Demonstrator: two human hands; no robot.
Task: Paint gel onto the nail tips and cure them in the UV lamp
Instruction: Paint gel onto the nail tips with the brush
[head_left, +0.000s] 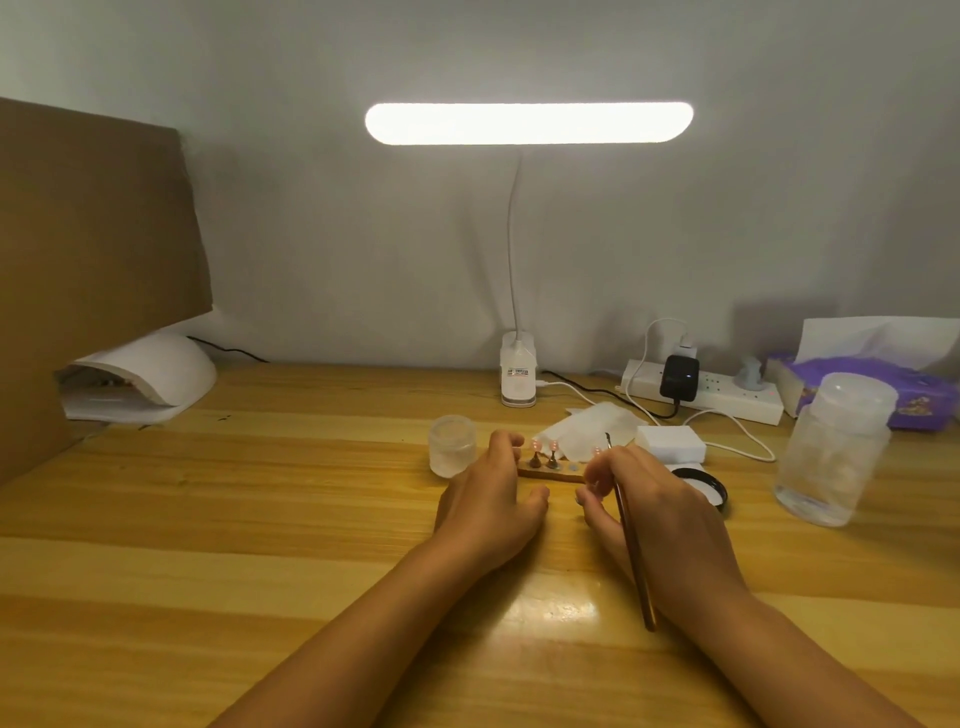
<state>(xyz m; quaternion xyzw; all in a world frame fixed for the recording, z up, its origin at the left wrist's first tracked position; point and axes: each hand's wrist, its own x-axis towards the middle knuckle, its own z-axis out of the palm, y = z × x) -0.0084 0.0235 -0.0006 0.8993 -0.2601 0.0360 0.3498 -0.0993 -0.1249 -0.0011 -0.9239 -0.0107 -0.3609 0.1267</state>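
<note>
Center of the frame, head view: the nail tips (535, 445) stand on little pegs in a wooden holder (550, 473) on the table (260, 519), between your hands. Your left hand (488, 499) lies at the holder's left end, fingers bent over it, thumb in front; can't tell whether it clamps the holder or only rests there. Your right hand (670, 519) is clenched round the brush (631, 551), pinched near the bristle end, handle trailing back over the wrist, tip up by the rightmost nail tip. Small jar (452, 452) sits just left of the holder; black lid (702, 486) is partly hidden behind your right hand. UV lamp (145, 379) is at middle left, well apart from the holder, under a cardboard sheet (93, 249). Desk lamp (529, 123) glares at top center. Handling guess: tips are light, thin, likely easy to knock off their pegs, and wet gel smears, so don't touch them; take the holder by its bare wooden ends, keep it level, and slide it low toward the lamp's mouth.
</note>
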